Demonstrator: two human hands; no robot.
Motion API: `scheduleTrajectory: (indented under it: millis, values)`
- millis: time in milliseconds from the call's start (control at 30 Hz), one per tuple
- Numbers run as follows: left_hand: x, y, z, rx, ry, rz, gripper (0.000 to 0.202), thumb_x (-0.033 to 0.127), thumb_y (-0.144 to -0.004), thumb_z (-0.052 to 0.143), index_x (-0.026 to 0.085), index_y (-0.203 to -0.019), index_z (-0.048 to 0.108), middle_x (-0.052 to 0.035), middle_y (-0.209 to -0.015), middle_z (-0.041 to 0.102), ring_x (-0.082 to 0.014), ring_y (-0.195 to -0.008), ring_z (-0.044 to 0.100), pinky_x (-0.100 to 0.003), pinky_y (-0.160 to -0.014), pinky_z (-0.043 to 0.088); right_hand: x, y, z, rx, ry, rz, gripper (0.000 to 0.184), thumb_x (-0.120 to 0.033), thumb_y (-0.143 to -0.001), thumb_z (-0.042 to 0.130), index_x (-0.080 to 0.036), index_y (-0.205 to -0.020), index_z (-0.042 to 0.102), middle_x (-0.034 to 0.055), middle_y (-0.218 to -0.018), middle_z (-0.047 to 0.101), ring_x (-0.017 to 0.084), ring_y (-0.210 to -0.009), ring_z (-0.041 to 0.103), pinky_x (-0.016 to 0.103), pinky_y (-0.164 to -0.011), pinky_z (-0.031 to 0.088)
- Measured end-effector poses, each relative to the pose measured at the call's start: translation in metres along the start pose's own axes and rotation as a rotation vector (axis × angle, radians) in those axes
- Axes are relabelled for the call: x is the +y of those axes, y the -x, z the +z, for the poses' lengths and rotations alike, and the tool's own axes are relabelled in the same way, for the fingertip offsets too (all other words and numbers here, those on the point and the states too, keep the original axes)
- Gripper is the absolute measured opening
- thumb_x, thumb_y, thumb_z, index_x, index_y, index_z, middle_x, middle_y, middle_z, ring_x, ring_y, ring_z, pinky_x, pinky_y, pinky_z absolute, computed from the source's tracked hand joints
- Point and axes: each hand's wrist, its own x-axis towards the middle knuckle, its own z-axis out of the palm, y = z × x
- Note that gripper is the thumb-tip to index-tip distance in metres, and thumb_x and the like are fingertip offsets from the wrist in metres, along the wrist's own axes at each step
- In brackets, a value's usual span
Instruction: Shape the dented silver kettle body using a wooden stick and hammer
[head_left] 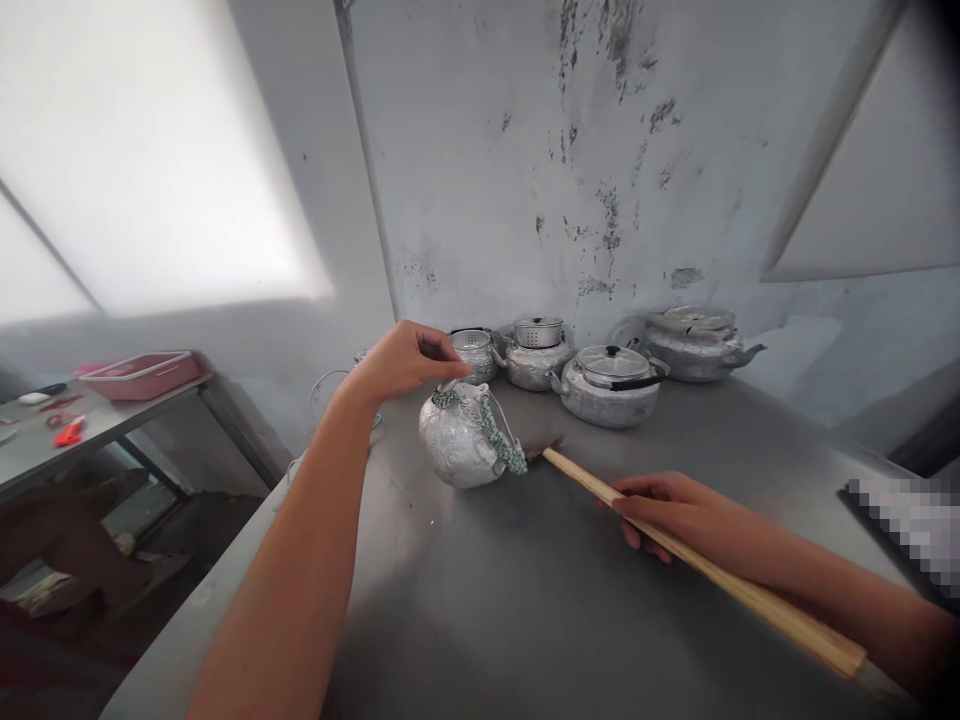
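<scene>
A small silver teapot (459,440) with a dented surface and a green-and-white cord-wrapped handle (504,440) is tilted on the grey table. My left hand (409,360) reaches over it, closed in a pinch at its top edge; the exact grip is partly hidden. In my right hand (667,515) is a hammer (739,580), its pale wooden shaft slanting down to the right. The dark hammer head lies low beside the teapot's right side, partly smeared and hard to make out.
Behind stand several silver pots: one with a strainer insert (536,360), a lidded teapot (611,388) and a larger one (694,345) by the stained wall. A side table (112,420) at left bears a pink basket (142,378). A dark-edged blurred object (900,545) lies at right.
</scene>
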Motion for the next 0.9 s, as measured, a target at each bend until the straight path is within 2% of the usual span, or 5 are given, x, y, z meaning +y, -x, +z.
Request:
scheduleTrajectory:
  millis: [400,567,767,900]
  values:
    - [0.001,0.004,-0.01,0.01,-0.123,-0.051,0.021,0.043,-0.076,0.082,0.025,-0.088,0.084,-0.004,-0.082,0.077,-0.0189,-0.072,0.066,-0.03,-0.059,0.048,-0.001,-0.001,0.001,-0.007,0.0,-0.008,0.029,-0.046,-0.088,0.058,-0.02,-0.078,0.062,0.0029,-0.078,0.067,0.014,-0.064,0.055,0.029,-0.065,0.043]
    - [0.001,0.004,-0.011,0.015,-0.139,-0.035,0.02,0.042,-0.077,0.082,0.027,-0.09,0.084,-0.0032,-0.088,0.079,-0.0211,-0.081,0.069,-0.031,-0.068,0.051,-0.002,-0.001,0.002,-0.009,-0.008,-0.002,0.028,-0.046,-0.089,0.058,-0.02,-0.078,0.062,0.0021,-0.078,0.067,0.014,-0.064,0.054,0.028,-0.065,0.043]
    - [0.005,0.007,-0.012,-0.016,-0.164,-0.063,0.023,0.039,-0.079,0.079,0.027,-0.098,0.084,-0.0036,-0.09,0.078,-0.0184,-0.072,0.064,-0.031,-0.062,0.048,-0.002,-0.001,0.001,-0.014,0.013,-0.014,0.03,-0.046,-0.09,0.057,-0.02,-0.076,0.061,0.0018,-0.077,0.066,0.013,-0.063,0.054,0.027,-0.065,0.042]
    - [0.007,0.007,-0.011,-0.019,-0.193,-0.073,0.025,0.037,-0.081,0.075,0.027,-0.103,0.084,-0.0032,-0.09,0.078,-0.0186,-0.073,0.064,-0.03,-0.062,0.047,-0.001,-0.002,0.001,-0.015,0.009,-0.01,0.031,-0.048,-0.09,0.057,-0.02,-0.077,0.06,0.0021,-0.078,0.066,0.013,-0.063,0.054,0.027,-0.063,0.042]
